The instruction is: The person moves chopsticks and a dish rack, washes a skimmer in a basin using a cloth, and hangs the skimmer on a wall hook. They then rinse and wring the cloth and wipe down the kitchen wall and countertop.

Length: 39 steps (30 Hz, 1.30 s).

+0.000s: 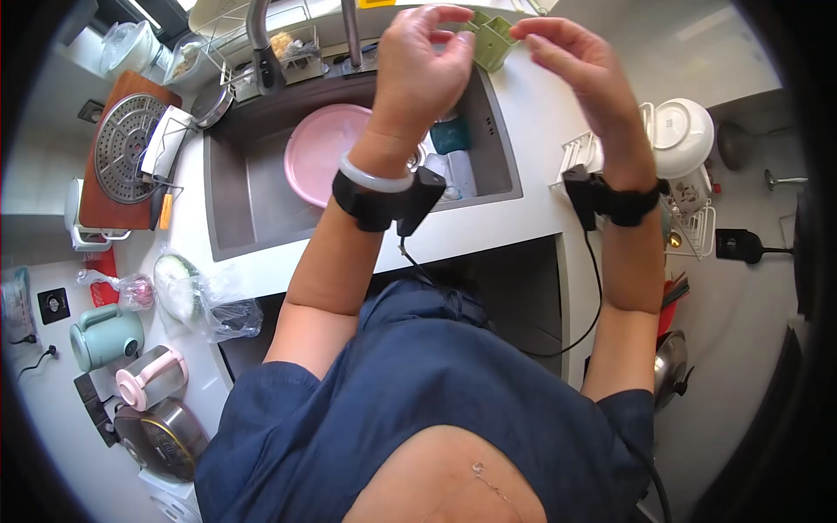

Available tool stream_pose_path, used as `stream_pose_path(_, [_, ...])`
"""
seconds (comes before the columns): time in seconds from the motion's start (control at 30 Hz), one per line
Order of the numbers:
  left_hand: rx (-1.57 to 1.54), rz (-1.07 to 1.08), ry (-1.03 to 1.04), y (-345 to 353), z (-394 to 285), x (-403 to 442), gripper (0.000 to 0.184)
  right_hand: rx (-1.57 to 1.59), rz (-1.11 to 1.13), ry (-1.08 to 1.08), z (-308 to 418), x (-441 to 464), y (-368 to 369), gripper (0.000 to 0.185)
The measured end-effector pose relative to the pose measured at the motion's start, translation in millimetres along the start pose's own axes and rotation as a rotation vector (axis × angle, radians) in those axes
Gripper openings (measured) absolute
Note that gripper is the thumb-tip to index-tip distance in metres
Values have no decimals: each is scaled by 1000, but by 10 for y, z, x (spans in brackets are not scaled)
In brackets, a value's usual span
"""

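Note:
A light green slotted plastic holder (493, 44) is between my hands at the far right corner of the sink. My left hand (425, 63), with a white bangle and a black strap on the wrist, has curled fingers and thumb at the holder's left side. On the opposite side, the bent fingers of my right hand (571, 57) meet the holder's upper edge. Part of the holder is hidden behind my left fingers. Whether its base rests on the counter cannot be made out. Below my hands is the dark sink (253, 192), where a pink basin (318, 152) lies.
A faucet (266, 65) rises behind the sink. Left stand a round perforated steamer plate (131, 148), bagged vegetables (179, 288), and a green kettle (106, 337). At right, a wire rack (697, 231) bears white bowls (683, 138). A black cable (595, 296) hangs from my right wrist.

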<state>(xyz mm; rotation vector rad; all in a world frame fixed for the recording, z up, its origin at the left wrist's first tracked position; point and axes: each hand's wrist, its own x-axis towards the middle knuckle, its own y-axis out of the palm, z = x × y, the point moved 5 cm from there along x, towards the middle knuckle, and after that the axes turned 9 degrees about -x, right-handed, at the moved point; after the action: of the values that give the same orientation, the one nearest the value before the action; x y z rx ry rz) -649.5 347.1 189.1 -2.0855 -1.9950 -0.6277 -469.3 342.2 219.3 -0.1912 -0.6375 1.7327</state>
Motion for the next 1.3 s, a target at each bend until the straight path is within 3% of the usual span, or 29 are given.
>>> stream_pose_path(0.1, [63,-42,31,-331,101,34,21,164,57,161,-275,114,422,24])
stream_pose_path(0.3, [68,-141,-21,-592,218,72,21,184,200,357,-1012,249,1029,26])
stream_pose_path(0.37, [109,-167,-36,-620,273,81,21,75,306,435,-1548,200,1292,28])
stream_pose_path(0.43, [148,-171,-53,-610,352,111,21,-20,500,705,-2024,15,1494,33])
stream_pose_path(0.53, [147,-158,-62,-591,592,147,21,49,789,953,-2756,-317,1722,49])
stream_pose_path(0.63, [163,-195,-122,-655,886,104,20,-21,961,1108,-3219,-541,1848,50])
stream_pose_path(0.77, [219,-191,-242,-774,1196,-59,23,-43,975,1206,-3567,-588,1842,48])
stream_pose_path(0.97, [234,-271,-334,-944,1488,-192,20,-234,986,1203,-3980,-377,2061,43])
stream_pose_path(1.0, [220,-280,-358,-957,1526,-202,21,-222,1015,1224,-4173,-385,2166,55])
stream_pose_path(1.03, [224,-277,-357,-971,1558,-209,21,-217,1015,1222,-4320,-391,2277,55])
stream_pose_path(1.1, [203,-313,-415,-1035,1661,-269,21,-634,1000,785,-4534,-265,2449,57])
stream_pose_path(1.13, [202,-317,-435,-1070,1717,-303,21,-705,834,768,-4349,-211,2406,59])
stream_pose_path(1.17, [206,-319,-442,-1114,1762,-339,21,-701,842,770,-4389,-281,2472,59])
stream_pose_path(1.23, [225,-333,-453,-1196,1817,-412,22,-865,643,686,-4382,-292,2504,60])
stream_pose_path(1.3, [224,-349,-477,-1221,1843,-473,23,-870,636,677,-4258,-269,2450,55])
